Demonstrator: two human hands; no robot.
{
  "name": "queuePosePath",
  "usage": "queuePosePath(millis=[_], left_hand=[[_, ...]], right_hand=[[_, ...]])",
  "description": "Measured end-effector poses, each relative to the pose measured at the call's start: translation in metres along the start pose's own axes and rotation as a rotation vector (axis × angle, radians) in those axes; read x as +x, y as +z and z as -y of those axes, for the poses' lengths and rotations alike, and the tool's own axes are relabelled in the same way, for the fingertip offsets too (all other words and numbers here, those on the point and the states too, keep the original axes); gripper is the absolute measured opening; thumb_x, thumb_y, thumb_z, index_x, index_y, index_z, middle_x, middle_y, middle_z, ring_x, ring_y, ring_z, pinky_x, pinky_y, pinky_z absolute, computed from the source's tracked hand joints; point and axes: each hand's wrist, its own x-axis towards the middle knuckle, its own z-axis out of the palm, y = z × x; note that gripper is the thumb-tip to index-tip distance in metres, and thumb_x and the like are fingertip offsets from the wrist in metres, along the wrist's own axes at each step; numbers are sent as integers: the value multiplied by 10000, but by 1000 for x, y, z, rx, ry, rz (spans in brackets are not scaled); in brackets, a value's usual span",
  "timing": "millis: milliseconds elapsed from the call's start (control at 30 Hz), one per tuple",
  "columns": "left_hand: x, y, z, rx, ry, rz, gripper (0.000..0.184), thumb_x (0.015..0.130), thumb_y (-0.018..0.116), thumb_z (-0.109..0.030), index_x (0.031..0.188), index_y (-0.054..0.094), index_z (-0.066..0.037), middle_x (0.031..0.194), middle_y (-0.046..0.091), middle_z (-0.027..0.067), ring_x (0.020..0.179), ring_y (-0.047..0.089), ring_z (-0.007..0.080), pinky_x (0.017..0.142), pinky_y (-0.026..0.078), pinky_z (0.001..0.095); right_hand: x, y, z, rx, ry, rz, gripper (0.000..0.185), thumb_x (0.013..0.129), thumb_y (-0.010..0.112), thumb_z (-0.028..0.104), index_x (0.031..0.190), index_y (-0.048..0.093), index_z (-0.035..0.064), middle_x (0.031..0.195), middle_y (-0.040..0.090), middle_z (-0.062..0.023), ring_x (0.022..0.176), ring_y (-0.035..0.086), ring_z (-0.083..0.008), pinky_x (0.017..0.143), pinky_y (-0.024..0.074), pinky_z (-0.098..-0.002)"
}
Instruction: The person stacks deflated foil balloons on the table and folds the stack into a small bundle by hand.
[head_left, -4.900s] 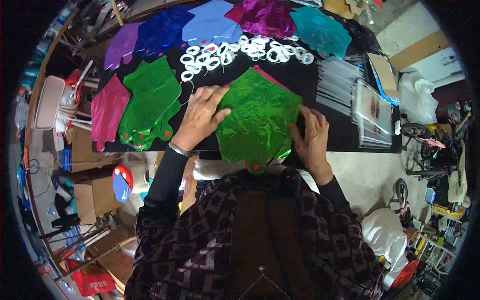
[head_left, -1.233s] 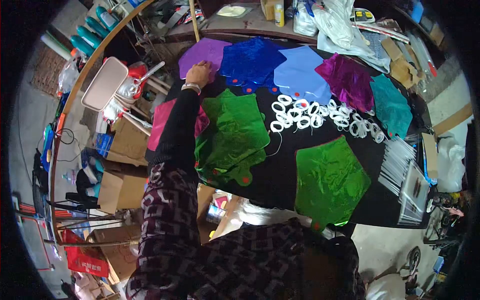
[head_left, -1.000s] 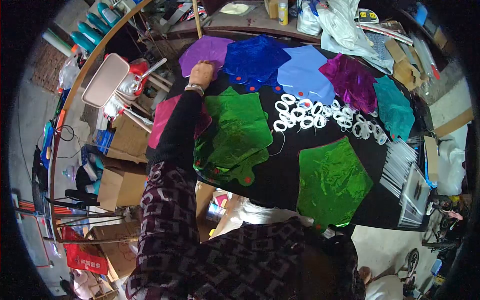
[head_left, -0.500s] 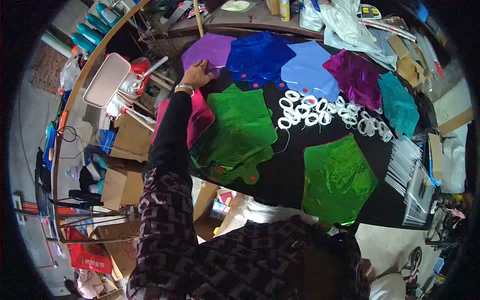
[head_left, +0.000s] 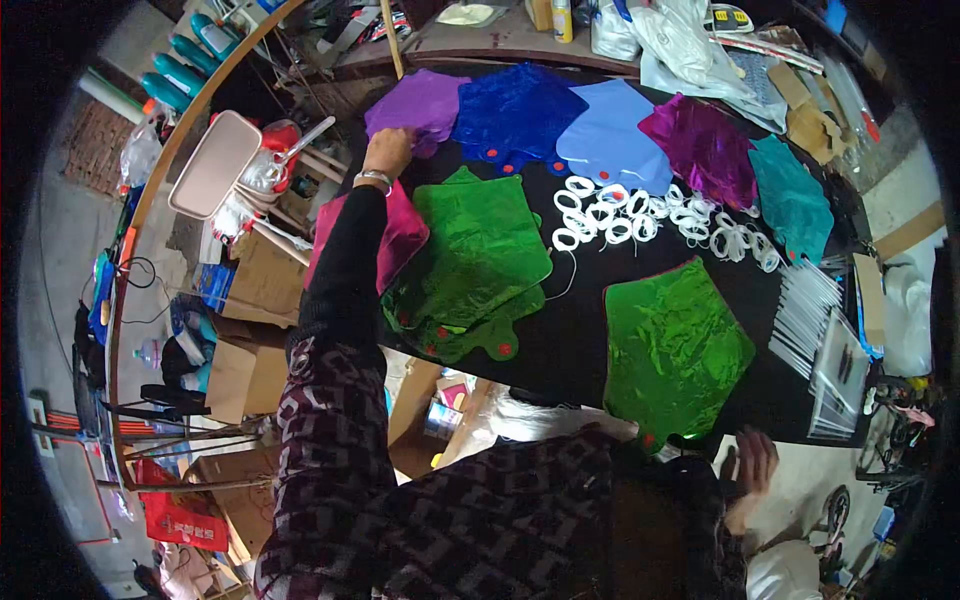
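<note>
Left hand [head_left: 388,152]: placed at the near edge of a purple sheet [head_left: 415,98], which is touched; the fingers are curled down, and with the tips hidden it cannot be told whether the sheet is pinched. A bracelet [head_left: 373,180] is worn at the wrist.

Right hand [head_left: 755,462]: held at the near edge of the worktop [head_left: 575,335], blurred; the fingers are loosely extended, with nothing gripped.

Beyond the left fingers: the main part of the purple sheet, laid flat.

Right of the left fingers, in a row: dark blue sheets [head_left: 520,115], overlapped slightly by light blue sheets [head_left: 618,135]; magenta sheets [head_left: 700,150]; teal sheets [head_left: 792,195]. Red dots are seen along the near edges of several.

Nearer than the left fingers: a pink sheet [head_left: 402,238], crossed by the dark sleeve [head_left: 345,260]; beside it, a green stack [head_left: 480,240], its layers set askew.

Between the two hands' fingers: white coils [head_left: 605,213], grouped in a cluster; one thin tail is trailed toward the green stack.

Left of and beyond the right fingers, near but apart: a green sheet [head_left: 680,345], lying alone, with a red dot at its near tip.

Beyond and right of the right fingers: clear sticks [head_left: 800,305], fanned; adjoining them, clear packets [head_left: 838,385], piled.
</note>
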Motion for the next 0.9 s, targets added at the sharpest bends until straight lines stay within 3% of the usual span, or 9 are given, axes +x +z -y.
queuePosePath(millis=[33, 233, 367, 533, 733, 900], left_hand=[[1, 2, 1, 26, -17, 0, 253, 882, 650, -276, 838, 699, -32, 778, 721, 190, 770, 709, 400, 685, 537, 515], [-12, -65, -13, -92, -82, -84, 290, 830, 718, -327, 778, 696, -43, 815, 730, 181, 781, 701, 409, 693, 529, 510], [-6, -65, -7, -208, -109, -57, 372, 819, 750, -421, 950, 739, -74, 873, 743, 164, 789, 689, 423, 713, 519, 510], [-4, -45, -6, -305, -180, -39, 411, 827, 753, -445, 997, 745, -71, 895, 744, 159, 815, 689, 414, 731, 519, 490], [-16, -79, -20, -414, -262, 81, 379, 858, 736, -417, 1041, 749, -85, 921, 742, 157, 818, 691, 399, 712, 518, 476], [-24, -61, -1, -455, 19, -60, 364, 888, 678, -444, 946, 724, -88, 886, 713, 167, 790, 673, 404, 686, 507, 484]], right_hand=[[12, 7, 9, -26, -164, 10, 358, 845, 671, 26, 1203, 658, 35, 1276, 682, -125, 1141, 626, -347, 1012, 491, -463], [33, 45, 25, 23, -92, 88, 445, 850, 679, 69, 1291, 629, 51, 1404, 627, -139, 1262, 589, -363, 1090, 449, -497], [45, 52, 38, -11, -123, 98, 459, 854, 692, 121, 1303, 622, 58, 1419, 610, -136, 1288, 567, -366, 1100, 431, -501], [53, 51, 48, -23, -99, 65, 423, 863, 656, 89, 1285, 651, 66, 1355, 650, -106, 1277, 579, -349, 1114, 419, -480], [52, 46, 37, 38, -39, 96, 416, 892, 642, 126, 1304, 644, 70, 1373, 636, -114, 1291, 567, -352, 1133, 396, -466], [76, 39, 55, 86, -2, 66, 416, 946, 609, 228, 1331, 636, 72, 1412, 614, -117, 1307, 551, -357, 1148, 366, -502]])
